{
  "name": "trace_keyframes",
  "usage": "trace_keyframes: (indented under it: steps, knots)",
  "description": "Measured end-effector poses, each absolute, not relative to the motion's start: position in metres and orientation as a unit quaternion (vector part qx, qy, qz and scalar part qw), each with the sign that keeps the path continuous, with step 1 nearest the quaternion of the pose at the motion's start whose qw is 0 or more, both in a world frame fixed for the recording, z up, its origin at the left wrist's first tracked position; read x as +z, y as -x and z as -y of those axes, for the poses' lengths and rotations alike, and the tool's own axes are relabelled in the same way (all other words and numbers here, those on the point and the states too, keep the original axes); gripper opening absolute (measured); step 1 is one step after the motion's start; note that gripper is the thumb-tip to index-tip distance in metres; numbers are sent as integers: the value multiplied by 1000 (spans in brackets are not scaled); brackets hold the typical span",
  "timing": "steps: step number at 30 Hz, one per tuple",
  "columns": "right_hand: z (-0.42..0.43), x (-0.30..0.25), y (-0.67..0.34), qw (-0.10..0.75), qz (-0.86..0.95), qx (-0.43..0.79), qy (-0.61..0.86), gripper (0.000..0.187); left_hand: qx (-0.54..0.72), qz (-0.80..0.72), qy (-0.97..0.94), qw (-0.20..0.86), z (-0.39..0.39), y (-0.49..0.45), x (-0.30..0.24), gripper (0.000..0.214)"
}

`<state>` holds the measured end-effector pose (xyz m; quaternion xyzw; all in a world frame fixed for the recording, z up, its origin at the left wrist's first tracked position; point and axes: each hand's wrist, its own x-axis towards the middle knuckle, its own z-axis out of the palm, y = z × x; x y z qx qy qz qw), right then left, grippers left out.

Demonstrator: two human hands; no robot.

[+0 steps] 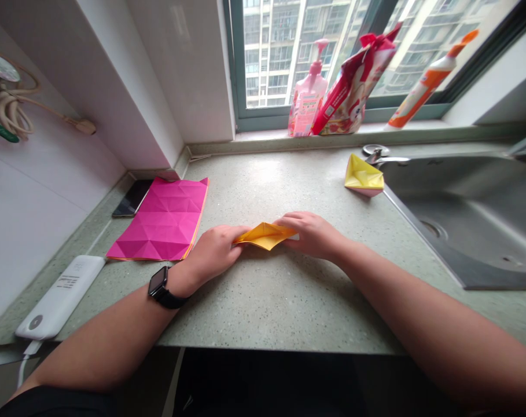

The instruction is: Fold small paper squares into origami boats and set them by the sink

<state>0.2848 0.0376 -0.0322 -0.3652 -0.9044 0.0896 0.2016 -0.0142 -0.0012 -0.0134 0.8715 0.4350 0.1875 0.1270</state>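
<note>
A folded piece of orange-yellow paper [265,236] lies on the speckled grey-green countertop [271,307] between my hands. My left hand [214,252] grips its left end, and my right hand [310,234] holds its right end, with the fingers over the paper. To the left of my left hand lies a sheet of magenta paper [162,220], creased into a grid of triangles. A yellow folded paper boat [363,175] sits farther off to the right, near the sink's edge. A black smartwatch [158,282] is on my left wrist.
A white power bank [61,296] with a cable and a black phone [132,198] lie at the left. A steel sink [462,226] and tap [375,155] are on the right. A pump bottle [308,92], a red-and-white bag [353,81] and an orange tube [431,81] stand on the windowsill.
</note>
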Motion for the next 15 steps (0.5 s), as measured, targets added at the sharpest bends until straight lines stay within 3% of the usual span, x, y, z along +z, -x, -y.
trace_keyframes:
  steps: [6, 15]
  knots:
    - [-36, -31, -284, 232, 900, 62, 363, 6, 192, -440, -873, 85, 2, 15, -12, 36]
    - [-18, -26, -270, 244, 903, -22, 354, 15, 184, -435, -881, -20, 13, 10, -3, 28]
